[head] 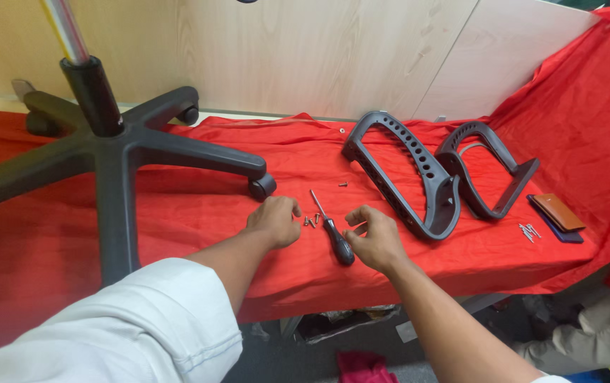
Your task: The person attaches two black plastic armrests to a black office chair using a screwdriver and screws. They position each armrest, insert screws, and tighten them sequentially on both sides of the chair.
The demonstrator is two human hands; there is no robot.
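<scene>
While we look down from the head camera, these lines give what we see.
Left hand: our left hand (pixel 274 221) rests knuckles-up on the red cloth (pixel 198 234), fingers curled loosely, gripping nothing; its fingertips sit just beside the small screws (pixel 310 220).
Right hand: our right hand (pixel 374 237) is half-closed, thumb and forefinger pinched together; we cannot tell whether they hold anything.
Screwdriver: the screwdriver (pixel 331 231) lies on the cloth between both hands, its dark handle touching the right hand.
Chair base: the black chair base (pixel 117 152) stands to the left.
Armrests: two grey armrests (pixel 418 170) lie right of the hands.
More screws: a second screw pile (pixel 529 230) sits beside a brown wallet (pixel 557 211).
</scene>
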